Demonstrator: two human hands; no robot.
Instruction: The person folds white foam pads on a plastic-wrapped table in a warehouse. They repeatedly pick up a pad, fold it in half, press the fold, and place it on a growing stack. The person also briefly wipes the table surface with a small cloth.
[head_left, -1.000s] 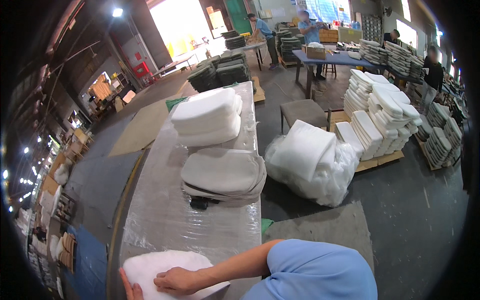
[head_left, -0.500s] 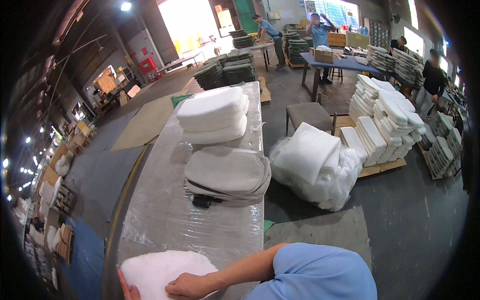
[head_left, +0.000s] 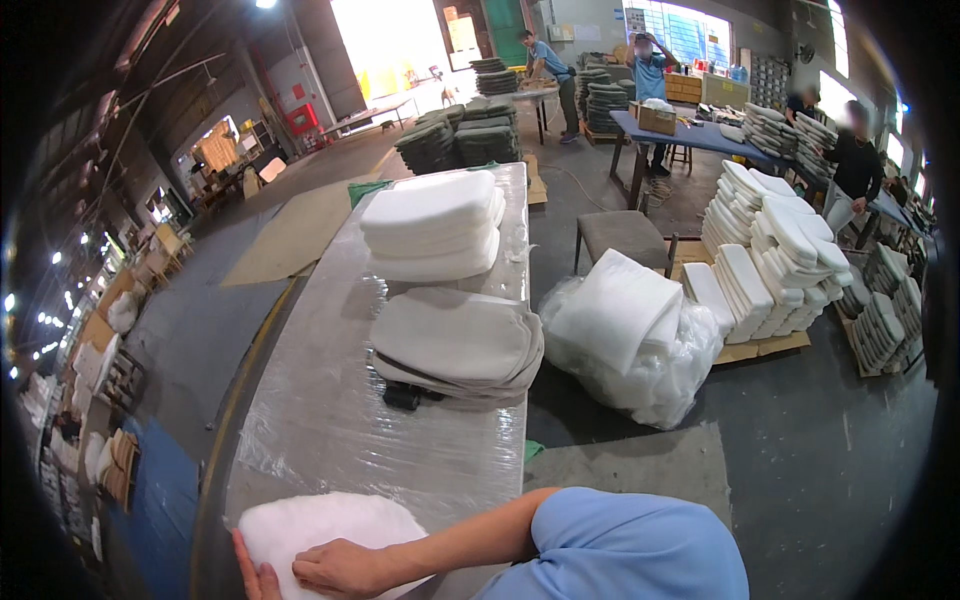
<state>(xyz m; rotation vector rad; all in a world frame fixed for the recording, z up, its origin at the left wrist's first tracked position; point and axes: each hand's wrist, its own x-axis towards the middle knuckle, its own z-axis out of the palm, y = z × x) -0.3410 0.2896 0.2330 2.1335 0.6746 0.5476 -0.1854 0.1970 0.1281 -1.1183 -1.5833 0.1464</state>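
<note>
A thick white fluffy pad (head_left: 330, 522) with rounded corners lies at the near end of the table, cut off by the lower edge of the view. Against its left edge rests my left hand (head_left: 254, 574), only partly in view, its index finger and thumb stretched out and apart. My right hand (head_left: 345, 568) reaches across from the right and presses on the pad's top with curled fingers, closed on its surface. Farther up the table lies a stack of grey cushion covers (head_left: 455, 338), a small black object (head_left: 402, 397) at its near side. Beyond sits a stack of white pads (head_left: 432, 222).
Clear plastic film covers the long table (head_left: 330, 420). On the floor to its right are a plastic bag (head_left: 640, 375) of white padding, a stool (head_left: 622, 240) and piled white pads (head_left: 775, 250). Dark cushions (head_left: 485, 140) stand past the far end. Several people work farther back.
My right hand has slid left across the white pad, nearer my left hand. The left hand stays at the pad's edge. The view has shifted slightly.
</note>
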